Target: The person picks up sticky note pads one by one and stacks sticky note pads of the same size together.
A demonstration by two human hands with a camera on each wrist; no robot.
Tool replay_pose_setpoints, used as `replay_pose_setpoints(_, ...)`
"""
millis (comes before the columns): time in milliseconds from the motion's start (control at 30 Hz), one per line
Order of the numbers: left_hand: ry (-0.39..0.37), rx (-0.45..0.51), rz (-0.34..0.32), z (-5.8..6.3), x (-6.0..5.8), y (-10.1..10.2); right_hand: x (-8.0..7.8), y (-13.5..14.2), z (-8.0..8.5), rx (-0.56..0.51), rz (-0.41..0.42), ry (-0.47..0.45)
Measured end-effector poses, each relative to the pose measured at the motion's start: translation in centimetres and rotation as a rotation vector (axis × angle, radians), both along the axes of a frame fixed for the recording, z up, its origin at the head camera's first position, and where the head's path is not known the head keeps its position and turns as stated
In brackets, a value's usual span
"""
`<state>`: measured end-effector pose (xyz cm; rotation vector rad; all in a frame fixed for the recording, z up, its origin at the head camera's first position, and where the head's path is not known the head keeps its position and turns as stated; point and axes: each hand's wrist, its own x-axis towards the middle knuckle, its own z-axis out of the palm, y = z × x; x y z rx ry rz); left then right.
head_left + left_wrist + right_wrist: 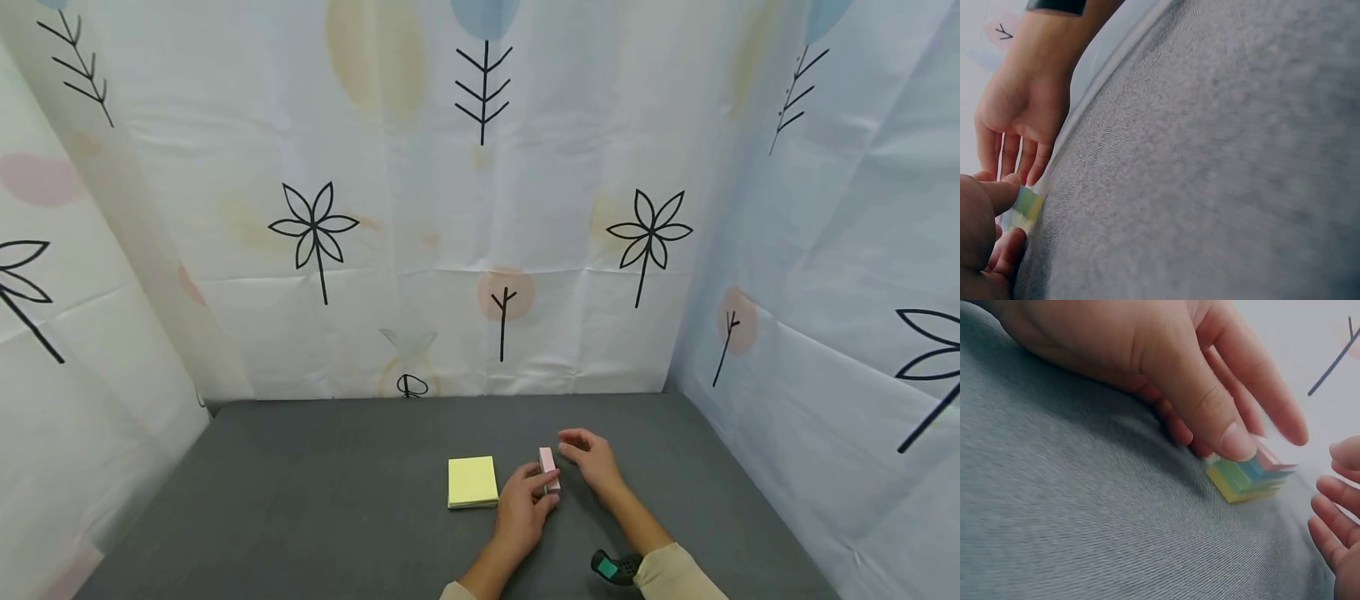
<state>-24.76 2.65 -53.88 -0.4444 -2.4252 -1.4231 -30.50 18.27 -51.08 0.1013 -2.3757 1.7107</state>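
Note:
A small stack of coloured sticky strips (1250, 474), pink on top with blue, green and yellow layers below, sits on the grey table. In the head view my left hand (521, 508) is right beside it, its fingertips overlapping the pink top. The right wrist view shows a gap between the stack and the left fingers (1338, 515). My right hand (596, 467) hovers just right of the stack with relaxed fingers, holding nothing. Its thumb overlaps the stack in its own wrist view. Part of the stack is hidden behind the left thumb in the left wrist view.
A square yellow sticky note pad (472, 481) lies left of the left hand. A dark device with a green patch (613, 568) shows by the right sleeve (675, 575). White printed curtains (420, 317) border the grey table (315, 500) at the back and sides.

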Motion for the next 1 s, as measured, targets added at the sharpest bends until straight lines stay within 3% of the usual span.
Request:
replay_pose_setpoints(133,0.026,-0.002,-0.041,0.5,0.4,-0.6,0.7,-0.1,0.7,-0.01,-0.018,0.019)
replay_pose_setpoints(267,0.062,-0.035,-0.077,1.9,0.8,-1.7,1.3,-0.6,1.9,-0.022,0.01,0.055)
replay_pose_setpoints(567,0.21,-0.136,-0.082,4.9,1.1,-5.2,2.6,-2.4,4.9,0.016,0.087,0.131)
replay_pose_setpoints(800,0.33,-0.236,-0.075,5.5,1.2,-8.2,3.5,-4.0,6.0,0.134,0.091,0.18)
replay_pose_setpoints(1000,0.405,-0.337,-0.031,5.3,1.3,-10.7,4.1,-5.4,5.8,0.247,0.143,0.224)
